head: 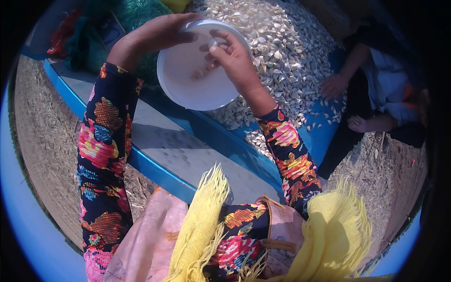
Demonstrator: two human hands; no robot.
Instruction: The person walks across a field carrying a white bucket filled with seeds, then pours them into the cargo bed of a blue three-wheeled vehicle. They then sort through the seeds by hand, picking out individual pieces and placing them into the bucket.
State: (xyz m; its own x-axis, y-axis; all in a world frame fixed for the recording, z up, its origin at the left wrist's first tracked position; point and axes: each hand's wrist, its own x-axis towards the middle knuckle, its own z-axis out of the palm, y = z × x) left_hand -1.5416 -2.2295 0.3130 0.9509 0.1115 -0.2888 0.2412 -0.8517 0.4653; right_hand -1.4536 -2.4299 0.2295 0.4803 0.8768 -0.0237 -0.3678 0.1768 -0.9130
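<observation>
My left hand (172, 31) grips the far left rim of a white plastic bucket (186, 93), tilted so that I see into it. My right hand (234, 58) reaches over the bucket's right side, fingers inside its mouth. A small pale piece, apparently a garlic clove (213, 42), is pinched between its thumb and fingers. A few brownish bits (200, 74) lie on the inner wall; my fingers hide part of the inside. Just beyond and right of the bucket spreads a large heap of loose garlic cloves (282, 56).
The heap lies on a blue metal bed (324, 141) with a raised edge and a grey ledge (162, 137). Another person's hand (333, 86) rests at the heap's right side, the other hand (357, 124) lower down. Green mesh sacking (141, 16) lies at upper left.
</observation>
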